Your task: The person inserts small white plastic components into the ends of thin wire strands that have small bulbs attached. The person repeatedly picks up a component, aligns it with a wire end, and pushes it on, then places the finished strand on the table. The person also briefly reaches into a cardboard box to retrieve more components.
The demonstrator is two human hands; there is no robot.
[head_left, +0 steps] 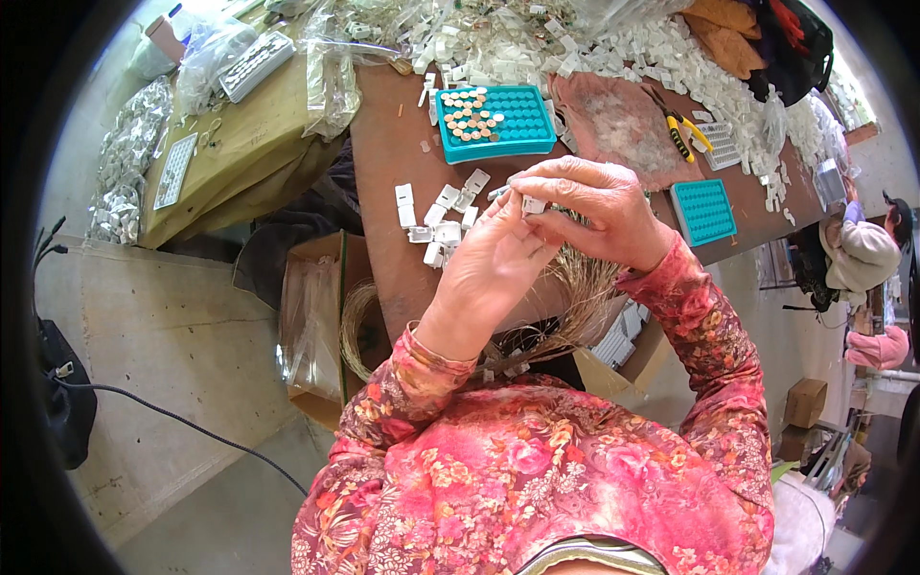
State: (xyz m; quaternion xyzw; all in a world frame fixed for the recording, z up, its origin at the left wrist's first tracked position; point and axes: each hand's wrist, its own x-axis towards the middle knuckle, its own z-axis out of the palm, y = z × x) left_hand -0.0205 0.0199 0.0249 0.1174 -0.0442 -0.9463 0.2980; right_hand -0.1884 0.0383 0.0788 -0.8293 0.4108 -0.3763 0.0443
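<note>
Well left of the fingers, a long white plastic tray (175, 171) is lying on a khaki cloth (268, 129); nearer, a brown cardboard box (329, 331) is standing low to their left, with looped thin tan strands (356, 331) curving beside it. Just left of the fingertips, a cluster of small white plastic pieces (447, 232) is lying on a brown tabletop (388, 134). Beyond the fingertips, a rectangular teal plastic tray (525, 107) is holding round gold-coloured discs (470, 126). The left hand (489, 254) is rising with its fingertips bunched narrow, but one cannot tell what they are gripping. The right hand (604, 206) is pinching a small white block-like piece (534, 204) beside the left fingertips. Beyond and right of the fingers, a dusty pink cloth (613, 134) is lying flat; farther right, yellow-and-black-handled pliers (682, 142) are resting beyond a smaller teal plastic tray (703, 211).
</note>
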